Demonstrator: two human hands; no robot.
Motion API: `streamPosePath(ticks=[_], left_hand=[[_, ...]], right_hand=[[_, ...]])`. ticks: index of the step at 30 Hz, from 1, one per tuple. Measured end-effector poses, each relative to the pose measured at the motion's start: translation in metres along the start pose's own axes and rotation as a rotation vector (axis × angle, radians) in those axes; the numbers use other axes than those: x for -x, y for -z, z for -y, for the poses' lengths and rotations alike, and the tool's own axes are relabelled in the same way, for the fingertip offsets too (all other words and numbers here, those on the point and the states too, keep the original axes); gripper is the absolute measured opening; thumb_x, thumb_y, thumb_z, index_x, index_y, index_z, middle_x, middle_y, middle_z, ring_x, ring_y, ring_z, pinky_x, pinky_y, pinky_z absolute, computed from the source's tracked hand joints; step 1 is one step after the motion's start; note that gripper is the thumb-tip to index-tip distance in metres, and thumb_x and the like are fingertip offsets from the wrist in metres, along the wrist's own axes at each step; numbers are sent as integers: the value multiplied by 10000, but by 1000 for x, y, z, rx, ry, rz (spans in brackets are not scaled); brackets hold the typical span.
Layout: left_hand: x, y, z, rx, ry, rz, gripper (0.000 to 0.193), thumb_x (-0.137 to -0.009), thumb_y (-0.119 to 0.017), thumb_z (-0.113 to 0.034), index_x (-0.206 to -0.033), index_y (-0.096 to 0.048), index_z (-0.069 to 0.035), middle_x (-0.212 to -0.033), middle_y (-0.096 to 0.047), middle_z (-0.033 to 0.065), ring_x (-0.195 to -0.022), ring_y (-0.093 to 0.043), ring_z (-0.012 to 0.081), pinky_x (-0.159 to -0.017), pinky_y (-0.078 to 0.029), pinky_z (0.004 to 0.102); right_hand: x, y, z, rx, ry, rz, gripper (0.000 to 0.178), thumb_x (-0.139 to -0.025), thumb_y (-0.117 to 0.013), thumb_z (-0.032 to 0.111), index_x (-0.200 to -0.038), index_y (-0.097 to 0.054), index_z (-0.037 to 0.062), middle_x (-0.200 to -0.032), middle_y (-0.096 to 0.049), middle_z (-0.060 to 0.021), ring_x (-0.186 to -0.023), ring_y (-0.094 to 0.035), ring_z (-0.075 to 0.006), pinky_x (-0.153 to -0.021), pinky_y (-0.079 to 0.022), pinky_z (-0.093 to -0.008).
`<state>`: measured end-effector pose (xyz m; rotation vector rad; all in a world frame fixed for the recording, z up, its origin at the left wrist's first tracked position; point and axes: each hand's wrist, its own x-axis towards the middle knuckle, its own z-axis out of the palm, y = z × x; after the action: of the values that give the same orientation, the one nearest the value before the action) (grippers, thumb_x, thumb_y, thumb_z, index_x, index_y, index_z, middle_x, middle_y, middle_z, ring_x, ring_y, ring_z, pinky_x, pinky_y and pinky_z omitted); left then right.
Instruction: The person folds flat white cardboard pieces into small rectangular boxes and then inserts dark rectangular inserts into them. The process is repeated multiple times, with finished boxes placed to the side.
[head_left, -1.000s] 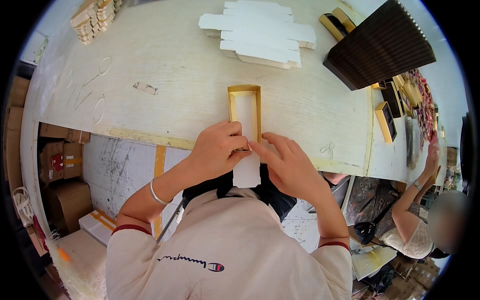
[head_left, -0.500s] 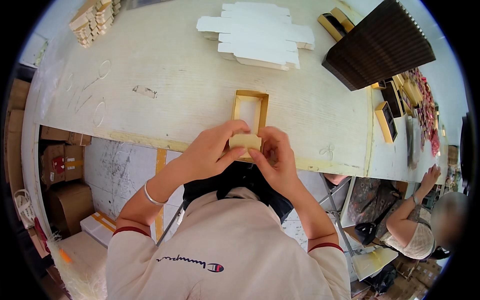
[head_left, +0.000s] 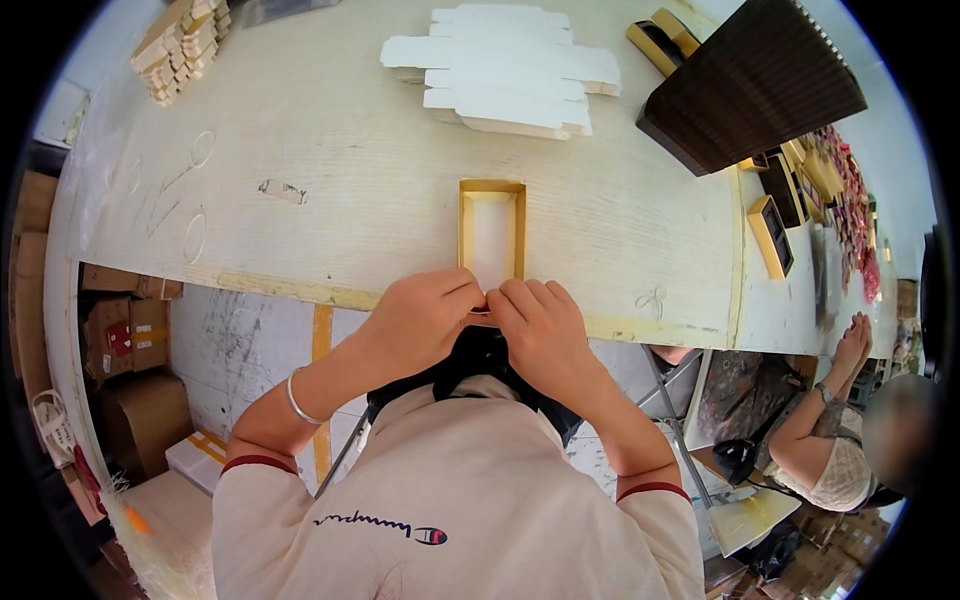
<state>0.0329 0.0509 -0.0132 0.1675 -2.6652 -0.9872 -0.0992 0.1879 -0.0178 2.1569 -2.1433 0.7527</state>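
Observation:
A small open carton box (head_left: 464, 225), gold on the inside walls with a white bottom, lies at the table's near edge. My left hand (head_left: 428, 312) and my right hand (head_left: 540, 325) meet at its near end. Both hands have their fingers curled over that end wall, pinching it, with the fingertips close together. The near wall is mostly hidden under my fingers.
A stack of flat white carton blanks (head_left: 500, 65) lies farther back. To the right stand a tall dark brown ridged stack (head_left: 755, 90) and several gold boxes with dark insides (head_left: 770, 237). Stacked cream pieces (head_left: 185, 50) sit far left. A co-worker's hands (head_left: 850, 350) are at the right.
The near end flap, which stood up between my fingers, is now folded down out of sight. My hands have turned over it with knuckles up, and the box sits straighter.

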Motion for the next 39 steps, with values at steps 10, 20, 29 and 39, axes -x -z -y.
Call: streamPosePath(ticks=[10, 20, 29, 39], left_hand=[[-7, 12, -15, -391, -157, -73, 102, -716, -625, -14, -809, -643, -52, -833, -597, 42, -790, -569, 234, -648, -484, 343], [-23, 31, -5, -189, -78, 227, 150, -688, -719, -55, -825, -664, -27, -962, -612, 75, -824, -565, 261, -701, -487, 324], [-5, 13, 3, -192, 3, -54, 231, -666, -744, -45, -875, -651, -13, -1052, -613, 137, -863, -575, 312, -729, -491, 373], [-24, 35, 13, -282, -14, 78, 331, -633, -763, -77, -932, -634, -20, -1106, -630, 146, -946, -581, 312, -797, -486, 385]], right_hand=[[1, 3, -3, -191, -51, 6, 128, -736, -606, 32, -855, -560, 44, -801, -498, -86, -692, -555, -248, -596, -434, -352], [4, -3, -7, -392, -28, -158, 177, -801, -678, 120, -790, -535, 16, -888, -468, -115, -748, -545, -256, -660, -470, -351], [6, -9, -10, -466, -23, -89, 146, -799, -673, 53, -896, -580, -4, -894, -483, -120, -807, -538, -279, -711, -468, -363], [-13, -15, -6, -674, -166, -122, 232, -809, -655, 22, -1027, -575, 12, -930, -519, -129, -856, -543, -305, -744, -473, -374]])
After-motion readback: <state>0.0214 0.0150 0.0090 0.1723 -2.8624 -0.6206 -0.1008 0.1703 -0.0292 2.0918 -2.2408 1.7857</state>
